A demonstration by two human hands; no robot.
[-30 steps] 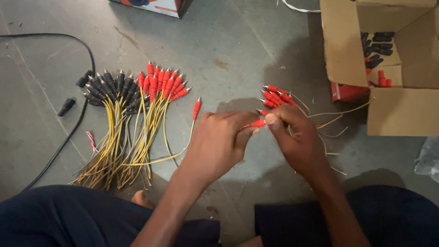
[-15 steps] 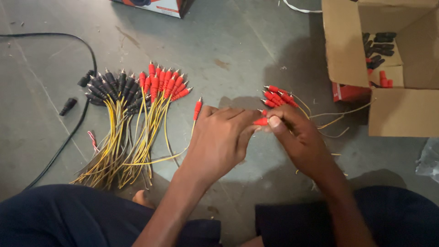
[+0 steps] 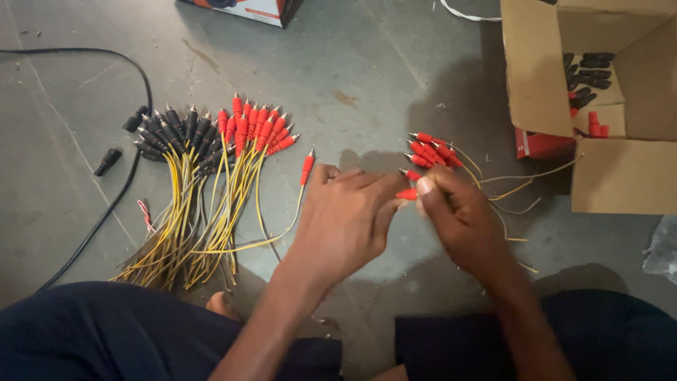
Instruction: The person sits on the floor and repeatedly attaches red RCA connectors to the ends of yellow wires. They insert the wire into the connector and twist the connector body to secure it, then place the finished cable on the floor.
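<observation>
My left hand (image 3: pixel 345 215) and my right hand (image 3: pixel 458 212) meet over the grey floor, both pinching a red plug (image 3: pixel 407 193) on a yellow wire. Just beyond my right fingers lies a small cluster of red plugs (image 3: pixel 431 152) with yellow wires trailing right. To the left lies a large bundle of yellow wires (image 3: pixel 190 226), tipped with black plugs (image 3: pixel 173 134) and red plugs (image 3: pixel 255 127). A single red-tipped wire (image 3: pixel 307 168) lies beside my left hand.
An open cardboard box (image 3: pixel 599 106) at the top right holds loose black and red plug caps. A black cable (image 3: pixel 127 176) curves along the left. A small red box (image 3: pixel 543 144) sits under the carton. My dark-clothed legs fill the bottom edge.
My hands have shifted slightly; the right fingers have turned on the red plug, and the left hand has stayed against it. The wire bundles have not moved.
</observation>
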